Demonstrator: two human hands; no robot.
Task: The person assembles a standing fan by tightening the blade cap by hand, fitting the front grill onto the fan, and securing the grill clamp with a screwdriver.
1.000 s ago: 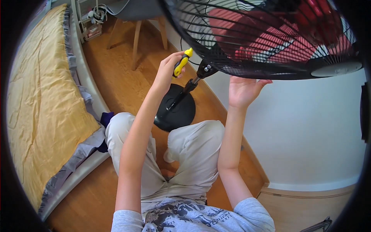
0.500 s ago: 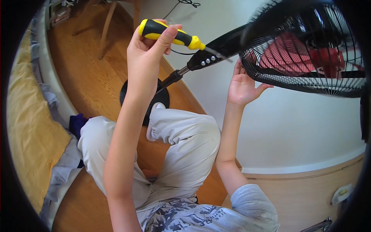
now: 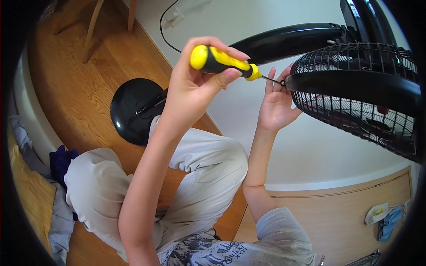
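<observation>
My left hand [image 3: 195, 84] is wrapped round the yellow and black handle of a screwdriver [image 3: 222, 63], its thumb and fingers along the grip. The thin shaft points right, and its tip meets a small dark fitting [image 3: 283, 83] at the end of the fan guard's black rim band. My right hand [image 3: 276, 106] holds the near edge of the black wire fan guard [image 3: 344, 99], palm toward me. Its fingertips sit just behind the fitting, and the thumb is partly hidden by the guard. A glossy black fan neck [image 3: 284, 41] extends behind the guard.
On the wooden floor, a round black fan base [image 3: 133, 111] stands beyond my knees. Chair legs [image 3: 93, 33] rise at the far left, by a wall with a plugged-in cord [image 3: 162, 26]. A bed with yellow cloth [image 3: 33, 195] lies left; a wooden door panel [image 3: 319, 221] is at right.
The screwdriver has moved right and down, bringing its tip to the guard's rim. The fan head has turned, so the guard now shows edge-on. My right hand stays at the guard's edge.
</observation>
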